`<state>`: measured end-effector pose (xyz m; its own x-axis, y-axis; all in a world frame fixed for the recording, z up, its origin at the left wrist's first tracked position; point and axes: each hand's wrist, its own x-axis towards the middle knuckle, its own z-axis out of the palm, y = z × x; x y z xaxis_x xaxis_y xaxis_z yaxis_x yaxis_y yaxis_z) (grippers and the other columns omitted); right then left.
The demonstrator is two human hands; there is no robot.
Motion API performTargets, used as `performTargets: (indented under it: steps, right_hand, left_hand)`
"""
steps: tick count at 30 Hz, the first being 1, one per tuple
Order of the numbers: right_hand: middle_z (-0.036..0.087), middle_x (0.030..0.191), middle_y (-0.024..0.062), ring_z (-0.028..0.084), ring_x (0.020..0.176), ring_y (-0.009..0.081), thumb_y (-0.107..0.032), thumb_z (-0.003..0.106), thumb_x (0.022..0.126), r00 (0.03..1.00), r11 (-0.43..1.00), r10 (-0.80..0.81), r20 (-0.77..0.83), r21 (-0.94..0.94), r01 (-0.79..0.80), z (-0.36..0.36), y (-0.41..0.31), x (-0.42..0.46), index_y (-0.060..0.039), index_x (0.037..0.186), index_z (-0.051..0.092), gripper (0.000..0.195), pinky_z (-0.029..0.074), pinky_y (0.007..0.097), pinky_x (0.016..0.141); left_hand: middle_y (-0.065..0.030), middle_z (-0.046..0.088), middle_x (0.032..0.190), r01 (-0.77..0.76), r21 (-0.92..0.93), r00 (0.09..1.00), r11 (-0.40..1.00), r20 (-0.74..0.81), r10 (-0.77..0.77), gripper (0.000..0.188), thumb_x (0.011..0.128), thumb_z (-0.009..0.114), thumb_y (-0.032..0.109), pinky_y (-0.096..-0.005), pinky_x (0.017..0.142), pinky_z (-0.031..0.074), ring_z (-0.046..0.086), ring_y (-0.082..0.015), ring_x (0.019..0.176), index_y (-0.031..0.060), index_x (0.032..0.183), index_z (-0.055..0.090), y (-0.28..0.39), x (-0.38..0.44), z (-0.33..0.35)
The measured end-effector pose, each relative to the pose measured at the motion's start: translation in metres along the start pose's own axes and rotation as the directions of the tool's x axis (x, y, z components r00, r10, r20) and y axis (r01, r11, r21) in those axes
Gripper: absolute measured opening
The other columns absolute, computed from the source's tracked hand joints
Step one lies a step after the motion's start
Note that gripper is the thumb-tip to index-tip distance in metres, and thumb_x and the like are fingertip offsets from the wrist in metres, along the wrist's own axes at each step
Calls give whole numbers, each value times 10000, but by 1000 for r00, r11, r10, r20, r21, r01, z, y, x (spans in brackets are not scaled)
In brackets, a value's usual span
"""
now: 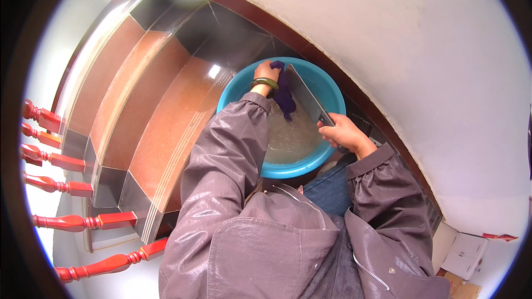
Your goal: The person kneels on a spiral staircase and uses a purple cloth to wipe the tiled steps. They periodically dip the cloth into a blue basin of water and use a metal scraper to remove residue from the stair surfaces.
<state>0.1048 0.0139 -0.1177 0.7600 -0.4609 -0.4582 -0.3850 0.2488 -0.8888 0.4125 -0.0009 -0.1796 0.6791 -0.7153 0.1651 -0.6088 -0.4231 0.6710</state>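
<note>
My left hand (267,72), with a dark green bangle on the wrist, grips a dark purple cloth (285,94) above the far left part of a blue plastic basin (274,170). The cloth hangs down and its lower end reaches the cloudy water (293,141). By its dark handle, my right hand (345,133) holds a cleaver-like knife (305,93) at the basin's right side. Its broad grey blade slants over the basin, the far end close to the cloth. Whether blade and cloth touch I cannot tell.
Tiled stairs (166,112) in orange and black rise on the left, bordered by red balusters (112,220). A white wall (436,70) with a dark red skirting (332,58) runs along the right. At lower right stands a small white cabinet (463,253).
</note>
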Motion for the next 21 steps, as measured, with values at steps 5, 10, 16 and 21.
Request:
performTargets:
  steps: [5,10,16,21]
  right_hand:
    - [532,698,10,463,513,67,-112,604,825,999,976,-33,26,217,26,-4,-8,-4,-11,1021,554,226,371,229,448]
    - [544,691,21,479,512,73,-100,601,833,992,989,-39,-118,138,55,-3,-8,1,-4,978,557,179,386,228,441]
    - [555,688,25,492,518,72,-84,590,828,976,992,-48,-211,103,71,-4,-4,6,-9,927,552,130,395,230,441]
    - [556,703,25,483,518,73,-99,598,843,972,993,-58,-228,90,80,-3,-2,10,-1,957,560,155,391,228,452]
  left_hand:
    - [-198,657,1032,50,154,985,987,157,-74,319,753,704,228,-409,871,488,615,-365,1004,61,1022,664,-35,-10,11]
    - [-218,559,1250,-170,434,765,885,624,-160,587,665,795,281,-390,962,446,547,-367,1149,109,1195,609,-44,-42,16]
    - [-236,22,1538,-129,527,654,840,682,-327,1172,535,845,501,-484,1096,300,201,-421,1392,265,1487,202,-32,-64,-2]
    - [-252,-69,1534,-158,727,649,668,587,-485,1265,538,795,623,-453,1076,331,209,-424,1391,248,1507,74,-32,-95,28]
